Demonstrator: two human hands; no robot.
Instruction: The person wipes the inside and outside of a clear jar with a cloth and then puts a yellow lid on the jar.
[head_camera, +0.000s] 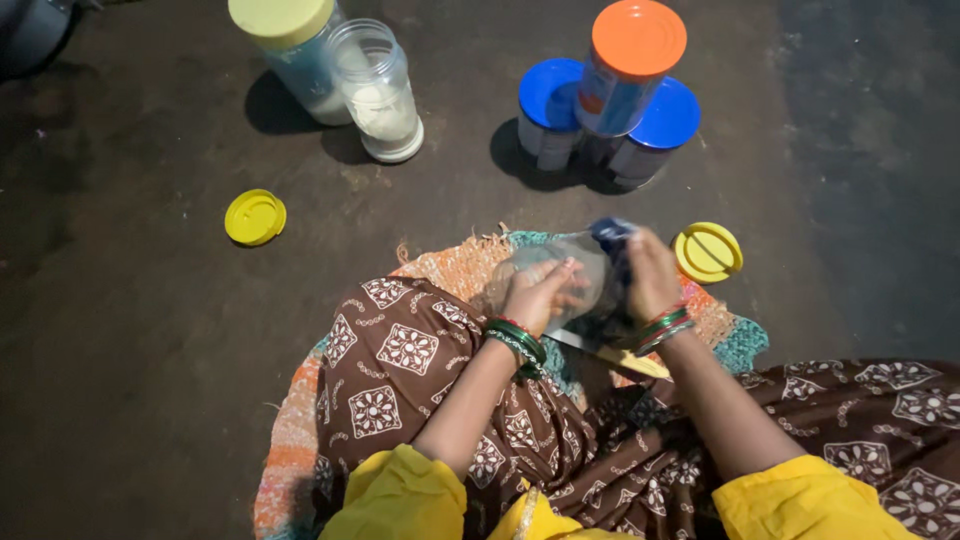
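- Both hands work over the lap: left hand fingers clasp a clear jar, mid-wipe by my reckoning.
- Right hand fingers pinch a blue cloth against it.
- Yellow lid lies beside on the floor; fitting it needs a free hand.

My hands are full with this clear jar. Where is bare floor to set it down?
Bare floor lies between the yellow lid and the woven mat, and right of the second yellow lid. Crowded: the open jar and stacked containers.
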